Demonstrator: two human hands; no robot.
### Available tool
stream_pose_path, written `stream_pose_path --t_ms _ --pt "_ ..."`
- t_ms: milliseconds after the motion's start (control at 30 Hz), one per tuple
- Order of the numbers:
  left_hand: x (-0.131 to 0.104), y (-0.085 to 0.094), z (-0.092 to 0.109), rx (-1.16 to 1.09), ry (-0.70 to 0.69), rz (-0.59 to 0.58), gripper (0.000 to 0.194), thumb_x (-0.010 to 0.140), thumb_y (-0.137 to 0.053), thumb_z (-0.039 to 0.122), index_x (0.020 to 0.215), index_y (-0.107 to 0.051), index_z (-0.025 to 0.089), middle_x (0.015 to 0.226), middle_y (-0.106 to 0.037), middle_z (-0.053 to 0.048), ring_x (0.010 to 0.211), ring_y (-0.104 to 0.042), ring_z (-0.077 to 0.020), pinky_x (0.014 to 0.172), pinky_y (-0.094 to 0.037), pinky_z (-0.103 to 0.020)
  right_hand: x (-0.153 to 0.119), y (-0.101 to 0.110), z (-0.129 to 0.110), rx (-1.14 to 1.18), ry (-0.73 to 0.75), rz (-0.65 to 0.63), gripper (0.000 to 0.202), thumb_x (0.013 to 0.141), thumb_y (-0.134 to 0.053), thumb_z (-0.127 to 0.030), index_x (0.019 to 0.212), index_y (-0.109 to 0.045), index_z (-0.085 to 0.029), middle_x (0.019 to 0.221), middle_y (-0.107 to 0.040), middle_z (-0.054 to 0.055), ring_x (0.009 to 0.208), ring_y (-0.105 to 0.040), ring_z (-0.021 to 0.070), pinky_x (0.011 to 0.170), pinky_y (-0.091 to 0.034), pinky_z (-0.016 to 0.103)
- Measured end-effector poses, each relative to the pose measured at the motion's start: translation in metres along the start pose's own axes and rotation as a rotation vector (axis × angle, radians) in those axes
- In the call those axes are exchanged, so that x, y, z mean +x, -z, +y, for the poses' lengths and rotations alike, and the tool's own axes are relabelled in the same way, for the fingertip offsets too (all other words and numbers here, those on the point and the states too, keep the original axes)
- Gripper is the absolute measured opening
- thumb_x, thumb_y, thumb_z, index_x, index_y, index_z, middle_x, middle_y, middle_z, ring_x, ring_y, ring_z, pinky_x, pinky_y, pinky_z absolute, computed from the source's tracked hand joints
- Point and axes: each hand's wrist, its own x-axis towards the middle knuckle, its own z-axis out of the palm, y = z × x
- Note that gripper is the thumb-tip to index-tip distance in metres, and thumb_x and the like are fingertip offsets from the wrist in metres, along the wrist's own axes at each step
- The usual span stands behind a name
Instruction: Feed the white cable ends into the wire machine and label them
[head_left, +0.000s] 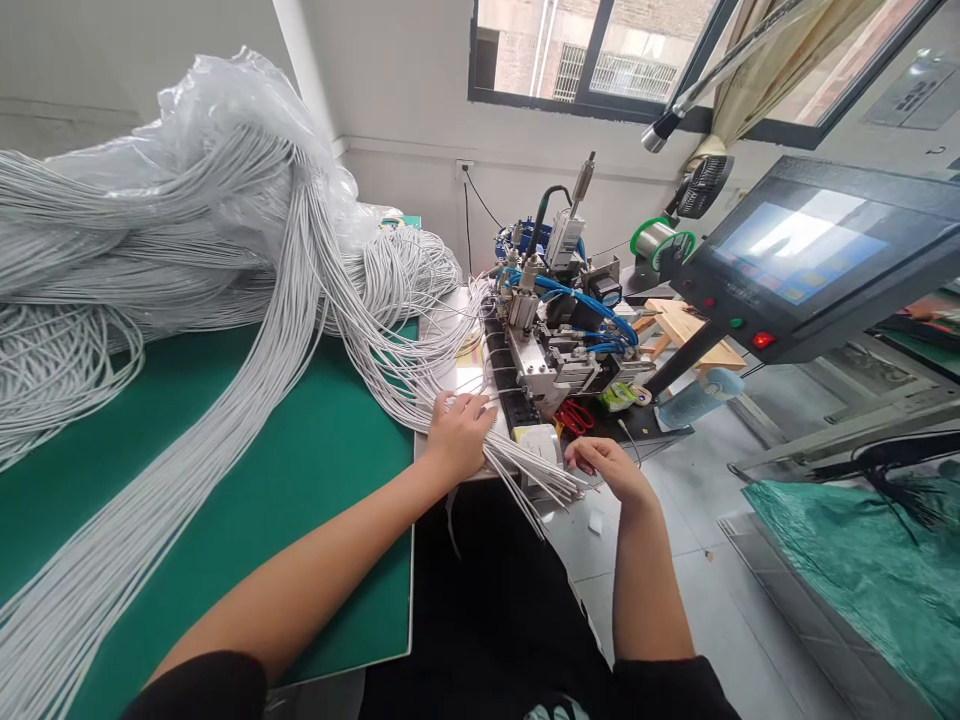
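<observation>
Under my left hand point(457, 438) runs a bundle of thin grey cables point(525, 458), and its fingers curl over them at the green table's edge. Past that hand the cable ends fan out loosely over my lap. Just right of the ends is my right hand point(609, 466), thumb and fingers drawn together in a pinch. Whatever sits between those fingertips is too small to make out. A bench machine point(536, 340) with metal cylinders and blue air tubes stands directly beyond both hands.
Large heaps of grey cable point(247, 240), partly in clear plastic, cover the left of the green table point(337, 420). To the right are a control screen point(810, 240), a wire spool point(660, 243) and red-handled scissors point(576, 416). Green sheeting point(862, 570) lies at far right.
</observation>
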Motion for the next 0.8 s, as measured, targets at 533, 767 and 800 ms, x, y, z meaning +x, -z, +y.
stream_pose_path --t_ms 533,767,800 --pt "-0.001 0.009 -0.001 -0.027 -0.314 0.184 0.038 0.080 -0.047 0.001 0.105 -0.063 0.024 0.093 -0.071 0.001 0.083 -0.061 -0.0151 0.100 -0.027 -0.045 -0.045 0.006 -0.022 -0.228 0.066 0.101 0.029 0.083 -0.065 -0.047 0.079 -0.064 -0.018 0.072 -0.058 0.001 0.065 -0.048 0.0138 0.058 -0.038 0.026" --pt "-0.004 0.012 -0.001 -0.050 -0.354 0.097 0.032 0.084 -0.051 0.008 0.108 -0.061 0.026 0.091 -0.070 0.002 0.079 -0.060 -0.0140 0.101 -0.026 -0.043 -0.044 0.005 -0.026 -0.165 0.141 0.297 0.028 0.075 -0.072 -0.047 0.079 -0.070 -0.020 0.071 -0.062 0.004 0.064 -0.051 0.0169 0.055 -0.040 0.028" --pt "-0.004 0.013 -0.001 -0.048 -0.358 0.094 0.030 0.085 -0.050 0.009 0.108 -0.061 0.026 0.089 -0.070 0.002 0.078 -0.060 -0.0137 0.101 -0.026 -0.043 -0.044 0.005 -0.027 -0.151 0.150 0.313 0.027 0.074 -0.073 -0.047 0.080 -0.071 -0.020 0.071 -0.063 0.004 0.065 -0.053 0.0175 0.056 -0.041 0.028"
